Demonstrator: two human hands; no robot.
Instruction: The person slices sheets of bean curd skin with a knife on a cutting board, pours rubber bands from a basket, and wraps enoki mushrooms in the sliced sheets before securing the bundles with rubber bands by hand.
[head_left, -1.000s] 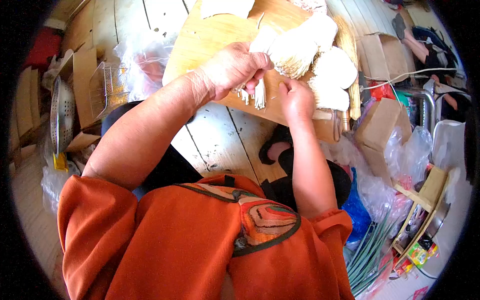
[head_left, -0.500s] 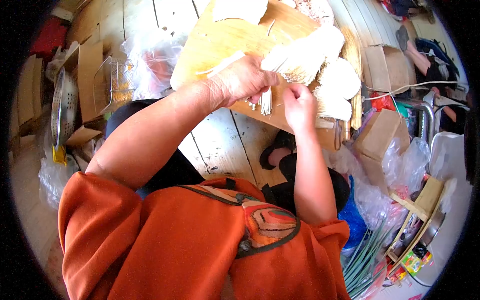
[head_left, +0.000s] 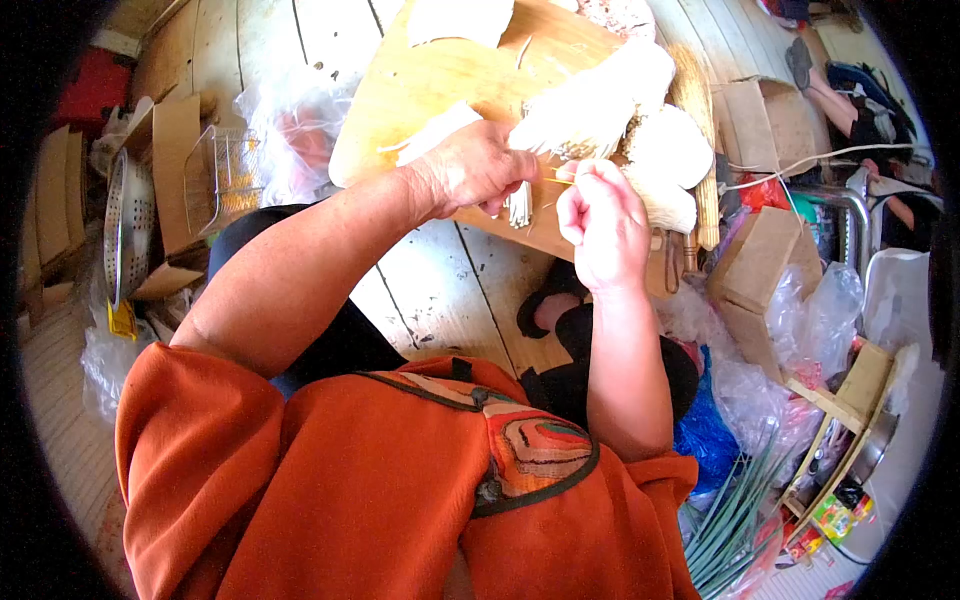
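Note:
A thin yellow strand [head_left: 558,181], perhaps a rubber band, stretches across the small gap between my hands. My left hand [head_left: 475,170] is closed over the near edge of a wooden board [head_left: 385,110], its fingertips at the strand's left end. Closed in a pinch, my right hand [head_left: 607,225] has the other end. Short thin white strips [head_left: 519,206] show just below my left fingers; whether that hand holds them I cannot tell. A white sheet-like piece [head_left: 440,130] lies behind my left wrist. Bundles of thin white strands [head_left: 590,105] lie beyond my hands.
A straw brush [head_left: 690,110] lies along the board's right edge. Clear plastic bags [head_left: 300,130], a wire basket [head_left: 235,175] and a metal colander [head_left: 125,225] are at left. Cardboard boxes [head_left: 765,255] and green onions [head_left: 735,520] sit at right. Another person's leg [head_left: 832,100] shows upper right.
My right hand has turned and come slightly nearer me, its fingers now pinched. The yellow strand now shows stretched between my hands. The whole view has shifted slightly.

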